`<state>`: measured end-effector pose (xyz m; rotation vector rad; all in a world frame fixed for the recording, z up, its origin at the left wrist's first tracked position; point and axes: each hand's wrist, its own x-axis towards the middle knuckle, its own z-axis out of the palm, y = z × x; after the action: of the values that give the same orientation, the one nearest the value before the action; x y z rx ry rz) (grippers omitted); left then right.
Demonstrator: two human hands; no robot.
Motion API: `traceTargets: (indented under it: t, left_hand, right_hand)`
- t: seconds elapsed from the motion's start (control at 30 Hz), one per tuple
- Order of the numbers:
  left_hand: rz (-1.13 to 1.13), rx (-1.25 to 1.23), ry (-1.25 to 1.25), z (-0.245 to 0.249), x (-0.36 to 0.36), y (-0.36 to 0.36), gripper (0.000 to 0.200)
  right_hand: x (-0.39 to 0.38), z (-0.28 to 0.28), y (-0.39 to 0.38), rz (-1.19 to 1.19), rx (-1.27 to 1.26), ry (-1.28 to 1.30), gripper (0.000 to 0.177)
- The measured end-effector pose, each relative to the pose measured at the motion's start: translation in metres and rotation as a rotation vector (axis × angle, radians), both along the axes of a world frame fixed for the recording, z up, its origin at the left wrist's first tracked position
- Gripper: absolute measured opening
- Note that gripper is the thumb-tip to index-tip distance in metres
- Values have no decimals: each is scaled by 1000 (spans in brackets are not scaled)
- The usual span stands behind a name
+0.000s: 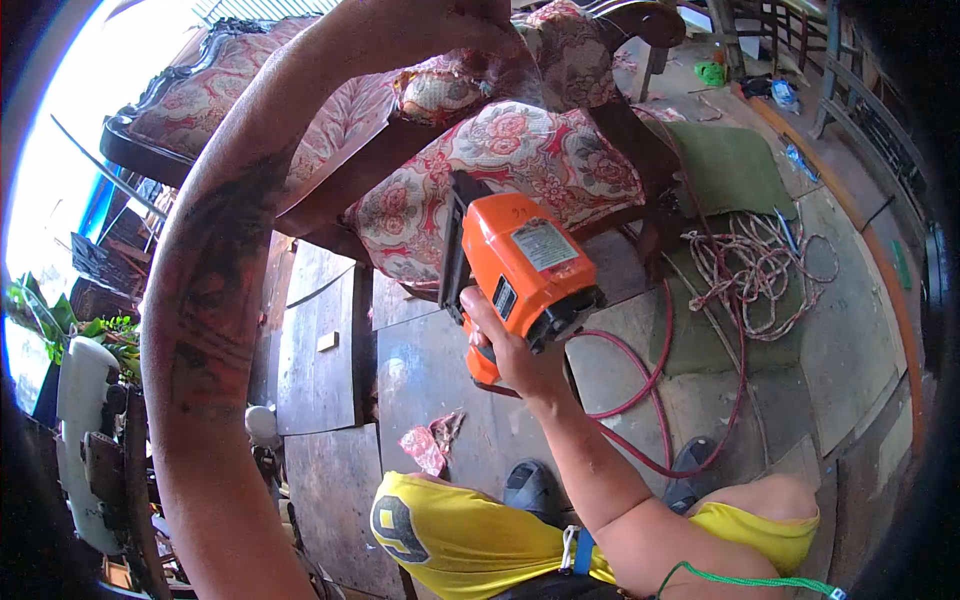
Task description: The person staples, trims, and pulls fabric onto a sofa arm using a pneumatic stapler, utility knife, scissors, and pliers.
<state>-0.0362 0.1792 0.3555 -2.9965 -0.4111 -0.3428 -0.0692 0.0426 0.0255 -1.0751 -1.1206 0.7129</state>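
**Me:** While my right hand (515, 355) is closed tight round the grip of the orange air tool (525, 260), every finger wrapped on it, the tool sits in the middle of the frame, just above that hand.

**Other:** Which way does it lie?

**Me:** Its long line runs from my palm up and a little to the left. The black nose end meets the lower edge of the floral cushion (520, 150), which is directly above the tool. Whether the nose is touching the cloth or just short of it, I cannot tell.

**Other:** And your other hand?

**Me:** My left arm climbs the left side of the frame, and my left hand (455, 15) is at the top edge, on the padding above that same cushion. It is half cut off, so I cannot tell whether it is spread flat or gripping. The right hand is far nearer to the tool. The left is well apart from it, on the far side of the cushion.

**Other:** What lies around all that?

**Me:** The dark wooden frame (340, 185) slants beside the cushion at upper left. A red hose (655, 385) trails from under the tool and loops across the floor at lower right. A rope coil (760, 265) lies right of centre beside the green mat (730, 165). A scrap of pink cloth (425, 445) lies on the boards below the tool, above my yellow shorts (460, 535).
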Motion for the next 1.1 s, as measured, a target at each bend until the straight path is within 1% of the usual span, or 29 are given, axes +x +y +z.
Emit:
traceTargets:
  t: [0.03,0.1,0.13,0.2,0.3,0.33,0.37,0.4,0.47,0.5,0.53,0.57,0.6,0.63,0.67,0.7,0.73,0.77,0.8,0.83,0.87,0.9,0.97,1.0,1.03,1.1]
  left_hand:
    - [4,0,1,1,-2,1,20]
    - [33,25,40,5,-3,0,19]
    - [36,27,41,6,-4,-2,19]
    - [101,-134,43,7,-8,-6,17]
    - [149,-108,69,10,-10,-11,17]
    - [150,-108,71,10,-11,-9,17]
    - [141,-104,67,11,-13,-7,18]
    - [133,-101,61,12,-14,-7,19]
    - [166,-116,57,13,-15,-8,20]
    - [196,-131,51,13,-14,-10,21]
    - [196,-130,51,15,-13,-16,21]
    - [190,-60,89,18,-11,-23,22]
    - [185,10,125,20,-10,-27,22]
    - [187,11,121,18,-9,-25,22]
    - [143,-37,102,14,-9,-21,21]
    - [99,-84,81,12,-9,-17,21]
    - [101,-84,73,10,-8,-16,21]
    - [10,-84,56,8,-9,-8,17]
    - [-83,-80,37,8,-8,-4,15]
    - [-82,-79,24,6,-9,1,15]
    - [-131,-69,0,5,-10,6,13]
    - [-181,-58,-24,6,-10,5,12]
    - [-175,-75,-29,5,-15,3,12]
    - [-193,-57,-36,4,-17,1,12]
    - [-212,-40,-43,5,-19,1,12]
    - [-240,-85,-51,4,-23,7,13]
  right_hand:
    - [-2,1,3,4,0,1,48]
    - [-5,10,13,30,-47,-224,64]
    - [-7,16,18,25,-31,-172,60]
    - [-8,31,23,21,-28,-154,60]
    - [-19,40,30,1,-17,-123,58]
    - [-24,52,29,-55,110,207,27]
    - [-26,59,29,-109,237,538,14]
    - [-27,59,29,-106,237,540,14]
    - [-27,58,30,-167,217,402,12]
    - [-26,51,29,-166,217,403,12]
    - [-24,40,26,-132,85,48,27]
    - [-23,31,22,-95,-48,-307,56]
    - [-23,27,17,-31,226,329,38]
    - [-23,24,12,-29,226,326,38]
    - [-23,25,5,-36,169,390,26]
    - [-18,45,-3,-43,111,451,16]
    - [-13,67,-19,-76,78,600,17]
    - [-10,66,-22,-21,133,674,18]
    - [-10,64,-25,-70,143,665,20]
    - [-11,62,-28,-119,153,655,22]
    - [-9,54,-28,-83,111,741,25]
    - [-3,56,-35,-31,89,726,16]
    - [6,65,-40,-145,138,735,31]
    - [10,65,-39,-201,171,669,40]
    - [15,68,-41,-141,185,879,38]
    - [21,74,-42,-198,236,961,37]
